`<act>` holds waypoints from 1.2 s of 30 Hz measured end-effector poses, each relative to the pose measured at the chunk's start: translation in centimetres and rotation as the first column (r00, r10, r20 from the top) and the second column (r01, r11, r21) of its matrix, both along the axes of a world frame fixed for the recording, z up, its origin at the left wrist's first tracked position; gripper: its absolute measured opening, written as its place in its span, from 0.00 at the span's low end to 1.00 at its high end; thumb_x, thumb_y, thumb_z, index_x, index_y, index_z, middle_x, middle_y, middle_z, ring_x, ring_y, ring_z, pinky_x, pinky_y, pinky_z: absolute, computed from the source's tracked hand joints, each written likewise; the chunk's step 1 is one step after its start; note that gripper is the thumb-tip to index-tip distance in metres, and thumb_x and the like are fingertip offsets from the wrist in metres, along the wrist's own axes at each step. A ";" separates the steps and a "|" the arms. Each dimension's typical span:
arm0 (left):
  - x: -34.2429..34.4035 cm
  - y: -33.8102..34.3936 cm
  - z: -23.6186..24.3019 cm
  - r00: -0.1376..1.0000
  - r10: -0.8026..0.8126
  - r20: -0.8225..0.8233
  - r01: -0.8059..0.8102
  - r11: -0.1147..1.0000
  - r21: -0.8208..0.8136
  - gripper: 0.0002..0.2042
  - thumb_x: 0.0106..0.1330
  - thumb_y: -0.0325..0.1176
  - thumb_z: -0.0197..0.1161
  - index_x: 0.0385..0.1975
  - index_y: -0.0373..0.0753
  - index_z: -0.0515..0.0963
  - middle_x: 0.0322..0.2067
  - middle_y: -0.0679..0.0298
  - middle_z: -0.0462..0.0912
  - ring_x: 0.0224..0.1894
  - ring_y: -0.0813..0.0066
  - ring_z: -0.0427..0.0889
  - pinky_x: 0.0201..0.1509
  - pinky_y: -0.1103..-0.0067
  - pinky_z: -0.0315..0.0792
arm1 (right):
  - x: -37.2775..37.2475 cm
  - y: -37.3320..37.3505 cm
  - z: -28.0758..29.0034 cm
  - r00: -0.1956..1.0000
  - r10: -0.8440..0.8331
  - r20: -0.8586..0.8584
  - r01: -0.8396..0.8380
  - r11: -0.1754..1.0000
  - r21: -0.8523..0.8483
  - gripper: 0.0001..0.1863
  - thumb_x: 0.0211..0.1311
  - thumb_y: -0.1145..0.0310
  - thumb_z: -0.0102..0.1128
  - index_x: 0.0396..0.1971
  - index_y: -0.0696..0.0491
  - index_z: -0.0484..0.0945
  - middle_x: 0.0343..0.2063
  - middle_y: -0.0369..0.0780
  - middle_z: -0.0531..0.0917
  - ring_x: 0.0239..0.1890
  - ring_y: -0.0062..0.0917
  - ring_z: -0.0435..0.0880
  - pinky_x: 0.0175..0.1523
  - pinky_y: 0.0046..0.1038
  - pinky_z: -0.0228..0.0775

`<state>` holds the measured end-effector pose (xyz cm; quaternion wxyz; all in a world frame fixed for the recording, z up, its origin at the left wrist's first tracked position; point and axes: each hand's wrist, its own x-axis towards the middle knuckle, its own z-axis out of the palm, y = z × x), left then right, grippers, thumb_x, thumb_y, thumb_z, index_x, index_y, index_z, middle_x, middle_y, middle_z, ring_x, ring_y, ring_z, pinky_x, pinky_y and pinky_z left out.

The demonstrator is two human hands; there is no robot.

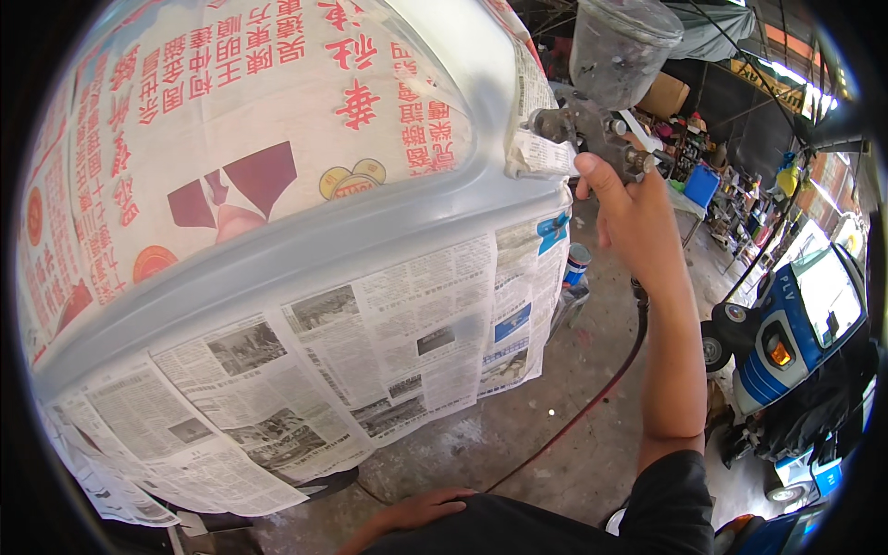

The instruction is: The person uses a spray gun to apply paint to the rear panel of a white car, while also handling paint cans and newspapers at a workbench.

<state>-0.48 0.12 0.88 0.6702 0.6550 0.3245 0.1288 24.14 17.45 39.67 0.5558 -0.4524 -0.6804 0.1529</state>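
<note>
My right hand (638,217) is wrapped round a spray gun (587,128), raised at the upper right with the nozzle end toward the left. A paint-stained cup (622,55) sits on top of the gun, and a dark red hose (606,384) hangs from below its grip. Close to the nozzle runs a smooth grey strip of vehicle body (379,208). Newspaper masking (398,324) covers the part below it, and a printed sheet (250,120) covers the area above. Low in the view, my left hand (421,511) lies against my dark shirt, fingers stretched out and holding nothing.
The hose trails across the stained concrete floor (555,435). A paint can (576,264) stands beyond the masked corner. At right are a blue-and-white vehicle (786,342) and a blue box (701,185) among cluttered shelves.
</note>
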 end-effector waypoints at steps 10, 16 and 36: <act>4.0 4.5 0.0 0.982 0.188 0.021 -0.176 0.868 0.465 0.38 0.69 0.53 0.58 0.70 0.33 0.56 0.71 0.49 0.57 0.73 0.56 0.56 0.75 0.67 0.51 | 0.4 -1.8 0.5 0.971 0.199 -0.136 -0.194 0.980 0.050 0.32 0.73 0.46 0.48 0.36 0.64 0.84 0.32 0.46 0.87 0.10 0.14 0.69 0.17 0.17 0.61; 15.0 13.4 -3.6 0.968 0.154 0.200 -0.234 0.843 0.485 0.40 0.66 0.53 0.64 0.69 0.32 0.58 0.68 0.50 0.64 0.70 0.59 0.61 0.74 0.68 0.53 | 3.5 2.3 2.7 0.682 0.655 -0.326 -0.616 0.754 0.226 0.31 0.76 0.46 0.40 0.58 0.60 0.69 0.43 0.49 0.85 0.11 0.15 0.71 0.17 0.16 0.64; 28.8 11.6 3.6 0.565 0.825 0.018 -0.805 0.546 0.233 0.12 0.71 0.37 0.60 0.47 0.36 0.80 0.42 0.58 0.83 0.45 0.71 0.80 0.52 0.75 0.72 | 16.8 26.5 20.1 0.677 0.313 0.666 -0.660 0.659 0.361 0.28 0.61 0.43 0.60 0.38 0.58 0.78 0.28 0.36 0.85 0.07 0.11 0.65 0.14 0.14 0.57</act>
